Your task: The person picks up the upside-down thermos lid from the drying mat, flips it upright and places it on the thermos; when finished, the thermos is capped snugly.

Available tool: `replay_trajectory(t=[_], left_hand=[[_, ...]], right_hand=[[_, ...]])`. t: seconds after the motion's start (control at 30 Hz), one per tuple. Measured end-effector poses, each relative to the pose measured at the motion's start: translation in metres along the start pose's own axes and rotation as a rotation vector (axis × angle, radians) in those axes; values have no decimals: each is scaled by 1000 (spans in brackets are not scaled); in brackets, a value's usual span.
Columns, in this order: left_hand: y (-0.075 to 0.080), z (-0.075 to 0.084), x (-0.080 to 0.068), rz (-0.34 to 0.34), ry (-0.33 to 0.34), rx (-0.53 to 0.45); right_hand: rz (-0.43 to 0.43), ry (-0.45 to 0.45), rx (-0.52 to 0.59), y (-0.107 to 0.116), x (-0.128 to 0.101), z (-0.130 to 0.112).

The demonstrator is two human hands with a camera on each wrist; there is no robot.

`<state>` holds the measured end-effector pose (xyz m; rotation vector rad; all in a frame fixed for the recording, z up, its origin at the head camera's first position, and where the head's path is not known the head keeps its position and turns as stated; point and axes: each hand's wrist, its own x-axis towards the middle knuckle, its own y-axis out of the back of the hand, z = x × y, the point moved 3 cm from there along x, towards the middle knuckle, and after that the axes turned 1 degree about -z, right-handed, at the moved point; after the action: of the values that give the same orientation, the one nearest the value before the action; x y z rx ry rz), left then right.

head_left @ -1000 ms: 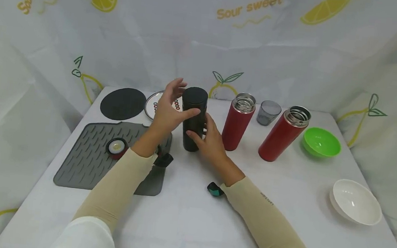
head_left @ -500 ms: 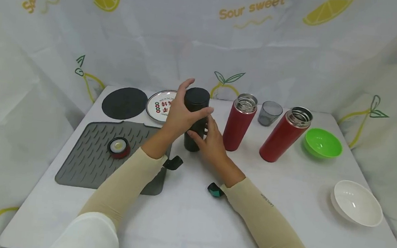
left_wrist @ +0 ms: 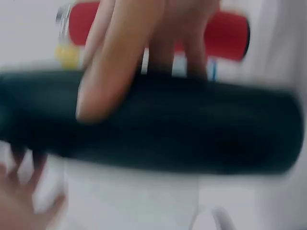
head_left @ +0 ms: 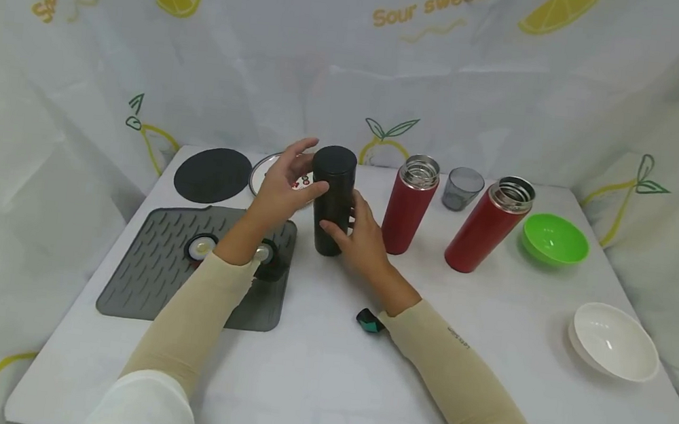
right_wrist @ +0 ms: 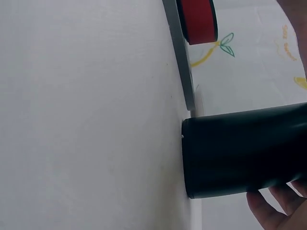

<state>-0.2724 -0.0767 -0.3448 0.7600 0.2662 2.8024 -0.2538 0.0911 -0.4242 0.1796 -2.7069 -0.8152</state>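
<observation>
Black cylindrical flask (head_left: 332, 201) upright on the white table (head_left: 324, 374). Right hand (head_left: 363, 236) wraps its lower body, fingers curled round it. Left hand (head_left: 283, 186) grips the black lid end, thumb across the front. Red open steel-rimmed flask (head_left: 409, 205) stands just right of the grip.

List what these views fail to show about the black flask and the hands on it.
- Head view: left hand covers the black flask lid seam.
- Left wrist view: motion blur hides the finger contact.
- Right wrist view: right hand cut off by the frame edge.
</observation>
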Motion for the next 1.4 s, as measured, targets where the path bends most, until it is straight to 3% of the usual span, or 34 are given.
replay_trajectory(t=[0.07, 0.2, 0.23, 0.3, 0.5, 0.83, 0.93, 0.97, 1.03, 1.1, 1.2, 1.3, 1.4], left_hand=[[-5, 2, -2, 52, 40, 87], [-16, 11, -6, 229, 102, 234], [-14, 13, -7, 260, 97, 240], [-8, 15, -6, 247, 73, 198], [14, 8, 7, 0, 70, 11], [36, -14, 29, -312, 136, -183], [41, -17, 31, -419, 137, -143], [44, -18, 28, -441, 148, -90], [54, -20, 14, -464, 177, 113], [70, -23, -8, -469, 223, 337], [102, -30, -49, -449, 309, 577], [130, -41, -89, -420, 422, 664], [149, -53, -119, -413, 511, 733]], right_hand=[[-4, -1, -9, -2, -1, 0], [-2, 15, -9, -8, -1, -2], [-4, 20, -7, -10, -1, -3], [-4, 24, 1, -12, 0, -5], [18, 25, -18, -13, 3, -8], [13, 17, -17, -15, 13, -11], [7, -6, -33, -13, 16, -11], [-3, -17, -34, -12, 15, -12], [-35, -46, -61, -7, 11, -11], [-70, -63, -92, 1, 3, -7], [-123, -62, -115, 15, -16, -1], [-151, 9, -69, 30, -36, 5], [-174, 101, -15, 42, -51, 6]])
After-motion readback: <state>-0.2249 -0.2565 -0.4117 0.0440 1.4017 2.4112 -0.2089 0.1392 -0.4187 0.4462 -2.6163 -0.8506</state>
